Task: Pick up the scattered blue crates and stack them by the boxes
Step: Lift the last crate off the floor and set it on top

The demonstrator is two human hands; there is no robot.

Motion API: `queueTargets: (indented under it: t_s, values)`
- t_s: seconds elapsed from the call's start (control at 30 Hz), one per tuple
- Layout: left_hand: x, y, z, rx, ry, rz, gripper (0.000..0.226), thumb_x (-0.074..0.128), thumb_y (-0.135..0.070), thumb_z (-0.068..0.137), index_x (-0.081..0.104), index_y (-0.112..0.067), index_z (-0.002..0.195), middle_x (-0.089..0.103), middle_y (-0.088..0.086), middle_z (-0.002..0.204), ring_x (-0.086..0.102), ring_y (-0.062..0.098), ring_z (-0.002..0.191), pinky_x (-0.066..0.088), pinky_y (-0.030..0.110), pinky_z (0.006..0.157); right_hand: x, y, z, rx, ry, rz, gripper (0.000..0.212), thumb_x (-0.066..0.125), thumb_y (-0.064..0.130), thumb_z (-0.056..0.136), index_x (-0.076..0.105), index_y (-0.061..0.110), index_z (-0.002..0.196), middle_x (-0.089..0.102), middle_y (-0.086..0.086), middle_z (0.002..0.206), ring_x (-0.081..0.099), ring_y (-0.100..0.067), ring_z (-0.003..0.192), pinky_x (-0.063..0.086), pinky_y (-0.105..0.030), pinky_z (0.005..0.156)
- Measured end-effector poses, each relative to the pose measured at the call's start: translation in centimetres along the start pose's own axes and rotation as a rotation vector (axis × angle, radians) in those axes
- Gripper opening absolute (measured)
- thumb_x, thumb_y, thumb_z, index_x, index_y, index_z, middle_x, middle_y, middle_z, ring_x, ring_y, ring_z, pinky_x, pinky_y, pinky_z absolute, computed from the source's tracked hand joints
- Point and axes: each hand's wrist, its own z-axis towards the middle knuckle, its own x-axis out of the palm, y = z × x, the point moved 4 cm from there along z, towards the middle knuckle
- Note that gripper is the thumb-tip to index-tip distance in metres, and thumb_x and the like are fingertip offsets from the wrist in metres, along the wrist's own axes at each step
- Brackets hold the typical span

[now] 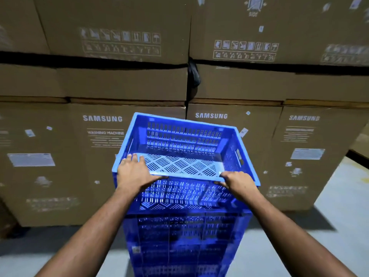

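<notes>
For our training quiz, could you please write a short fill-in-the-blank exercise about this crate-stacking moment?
1. Both hands, the left hand and right hand, hold the top crate by its near ____.
2. The crate's colour is ____.
3. The cardboard boxes behind the crate stack are printed SAMSUNG and WASHING ____.

Missing words: rim; blue; MACHINE

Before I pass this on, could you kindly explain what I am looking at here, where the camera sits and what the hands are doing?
There is no machine here: a person wears one wide-angle camera on the head, so you look forward and down along their two bare arms. The left hand and right hand grip the near rim of a blue crate, an open, slotted and empty plastic box. It sits slightly tilted on top of a stack of blue crates standing on the grey floor. Behind the stack rises a wall of brown cardboard boxes, some printed as washing machines.
</notes>
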Motion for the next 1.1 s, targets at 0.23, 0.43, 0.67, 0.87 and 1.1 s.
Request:
queueTargets:
  t_s: [0.23, 0.43, 0.67, 0.87, 1.1]
  values:
    - [-1.6, 2.1, 0.2, -0.111, 0.006, -0.128, 0.125, 0.013, -0.109, 0.041, 0.056, -0.019, 0.116, 0.062, 0.006, 0.119, 0.059, 0.028, 0.109, 0.047, 0.039, 0.070, -5.3, 0.4, 4.7, -0.059, -0.039, -0.109, 0.114, -0.024, 0.091, 0.052, 0.060, 0.022, 0.086, 0.062, 0.004, 0.089, 0.066, -0.026, 0.077, 0.033, -0.031, 0.052]
    - [-1.4, -0.5, -0.4, -0.082, -0.011, -0.089, 0.133, 0.009, -0.109, 0.041, 0.054, -0.018, 0.126, 0.064, 0.005, 0.119, 0.054, 0.029, 0.119, 0.049, 0.040, 0.076, -4.9, -1.3, 3.6, -0.079, 0.004, -0.118, 0.117, -0.022, 0.090, 0.050, 0.062, 0.023, 0.096, 0.068, 0.003, 0.090, 0.066, -0.026, 0.082, 0.035, -0.031, 0.053]
    - [-1.2, 1.0, 0.0, -0.036, 0.052, -0.116, 0.127, 0.011, -0.110, 0.037, 0.056, -0.021, 0.116, 0.069, 0.002, 0.104, 0.063, 0.027, 0.099, 0.049, 0.038, 0.075, -5.1, 0.4, 0.9, -0.010, -0.011, -0.108, 0.116, -0.031, 0.089, 0.046, 0.054, 0.019, 0.082, 0.058, 0.002, 0.067, 0.054, -0.025, 0.061, 0.025, -0.030, 0.044]
    - [-1.7, 0.3, -2.1, -0.038, 0.081, -0.074, 0.123, 0.007, -0.108, 0.039, 0.064, -0.027, 0.112, 0.068, -0.004, 0.091, 0.062, 0.023, 0.086, 0.043, 0.031, 0.064, -5.6, -0.5, 1.0, -0.005, -0.010, -0.130, 0.100, -0.004, 0.086, 0.058, 0.060, 0.028, 0.107, 0.060, 0.002, 0.066, 0.055, -0.024, 0.061, 0.040, -0.032, 0.051]
    - [-1.8, 1.1, -1.0, -0.030, 0.118, -0.095, 0.123, 0.009, -0.109, 0.038, 0.061, -0.029, 0.116, 0.066, -0.006, 0.079, 0.063, 0.020, 0.082, 0.051, 0.032, 0.066, -5.4, 0.6, -0.7, 0.000, -0.087, -0.113, 0.107, -0.012, 0.092, 0.061, 0.062, 0.026, 0.102, 0.064, 0.003, 0.066, 0.064, -0.021, 0.064, 0.039, -0.030, 0.046]
